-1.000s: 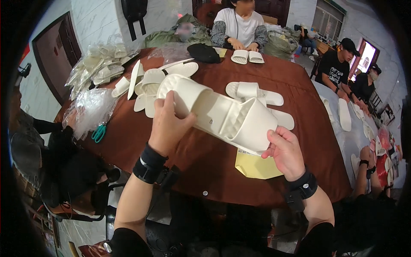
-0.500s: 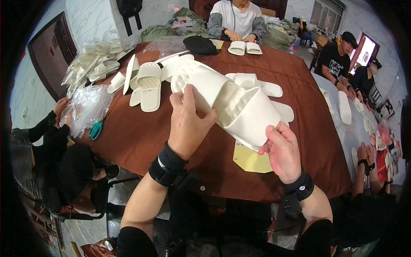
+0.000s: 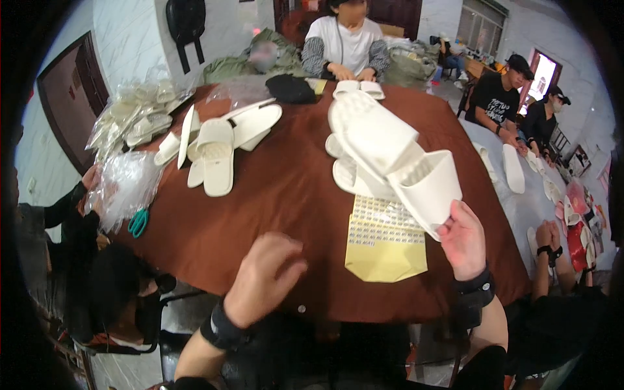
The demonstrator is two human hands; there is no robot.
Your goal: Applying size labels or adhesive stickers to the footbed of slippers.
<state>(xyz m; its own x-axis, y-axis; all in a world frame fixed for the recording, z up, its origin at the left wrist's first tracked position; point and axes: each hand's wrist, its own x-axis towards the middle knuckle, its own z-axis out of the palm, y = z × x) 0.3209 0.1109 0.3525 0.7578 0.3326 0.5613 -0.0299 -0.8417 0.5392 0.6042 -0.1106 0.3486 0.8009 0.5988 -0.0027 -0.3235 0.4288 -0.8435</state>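
My right hand (image 3: 464, 242) pinches the lower edge of a white slipper (image 3: 432, 185) between thumb and fingers. That slipper is tilted and overlaps a second white slipper (image 3: 374, 127) stretching away toward the back of the table. More white slippers (image 3: 344, 174) show partly from under them. My left hand (image 3: 265, 276) hovers over the near side of the brown cloth, holding nothing, its fingers apart and slightly blurred. Between my hands lies a yellow sheet of small printed labels (image 3: 385, 257), its upper part covered by the slippers.
Several white slippers (image 3: 218, 156) lie at the left on the brown tablecloth (image 3: 286, 175). Beyond them are bagged slippers (image 3: 140, 117), clear plastic bags (image 3: 123, 185) and teal-handled scissors (image 3: 138, 222). A person across the table handles another pair (image 3: 357, 89); others work at a table on the right.
My left hand has let go of the slippers and drawn back toward me. The slippers have moved right, still in my right hand, uncovering more of the label sheet.
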